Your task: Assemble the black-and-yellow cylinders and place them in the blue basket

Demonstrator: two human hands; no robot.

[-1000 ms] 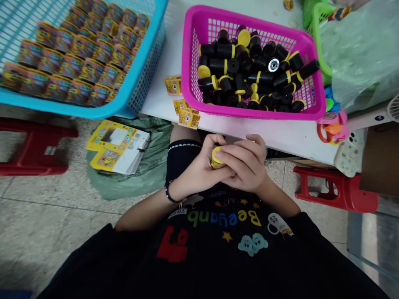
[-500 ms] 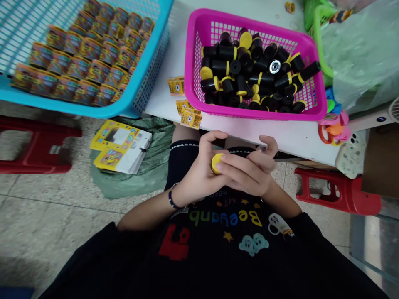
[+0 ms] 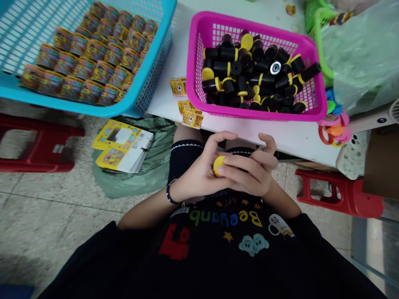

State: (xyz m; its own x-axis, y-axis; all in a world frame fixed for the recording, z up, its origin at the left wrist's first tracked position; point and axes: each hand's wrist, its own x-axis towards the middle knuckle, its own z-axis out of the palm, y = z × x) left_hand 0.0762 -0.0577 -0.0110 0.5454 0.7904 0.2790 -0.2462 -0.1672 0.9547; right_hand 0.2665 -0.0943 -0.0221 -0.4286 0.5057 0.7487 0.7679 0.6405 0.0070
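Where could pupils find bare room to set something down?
The white tabletop is bare between the blue plastic basket and the magenta plastic basket, beyond the yellow printed cards, and in a narrow strip along the magenta basket's near side. Crowded: the magenta basket, heaped with black cylinders with yellow caps, and the right end, with colourful plastic pieces.

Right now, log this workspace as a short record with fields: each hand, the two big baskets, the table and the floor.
Left hand: around a yellow-capped canister, its body mostly hidden
Right hand: fingers touching the cap of the same canister
Pink basket: heaped black cylinders, many with yellow caps
Blue basket: picture-wrapped canisters in rows
White table: printed yellow labels near the pink basket
Floor: red plastic stools; printed card stack on a green bag
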